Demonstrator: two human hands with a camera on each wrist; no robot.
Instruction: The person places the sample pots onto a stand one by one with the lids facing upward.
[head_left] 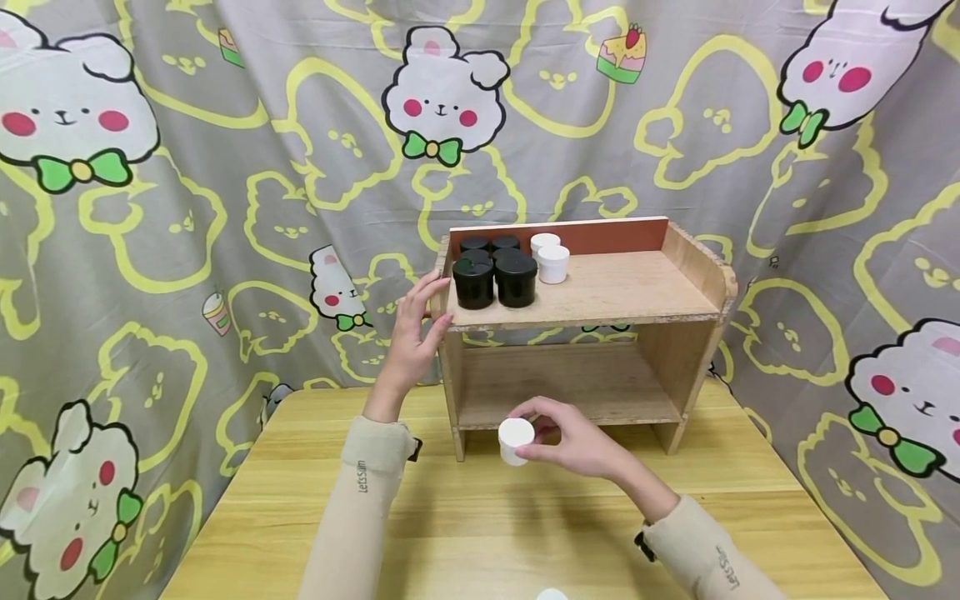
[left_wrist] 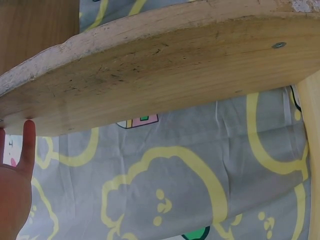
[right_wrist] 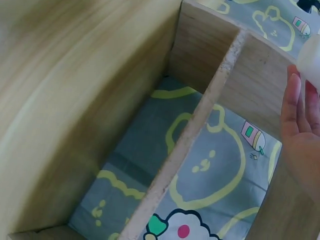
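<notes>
Bunny cloth (head_left: 225, 208) hangs behind everything, and a yellow wood table (head_left: 465, 533) sits under my arms. On the table stands a small wooden shelf (head_left: 637, 292), and I tell every place from it.

Just in front of the shelf, low down by its bottom board, my right hand (head_left: 577, 442) holds a little white jar (head_left: 515, 439). My fingers and thumb curl round it and grip it. My left hand (head_left: 412, 333) is at the shelf's left end, up by the top board. Its fingers are straight and rest on the edge, so it holds nothing.

On the shelf's top board, at the left, stand black jars (head_left: 495, 271). Right beside them are two white jars (head_left: 551, 254). The rest of that board to the right is bare wood.

I think the good way is to keep my left hand flat on the shelf so it does not wobble. I should hold the jar upright and lift it over the front edge. I must not bump the other jars.
</notes>
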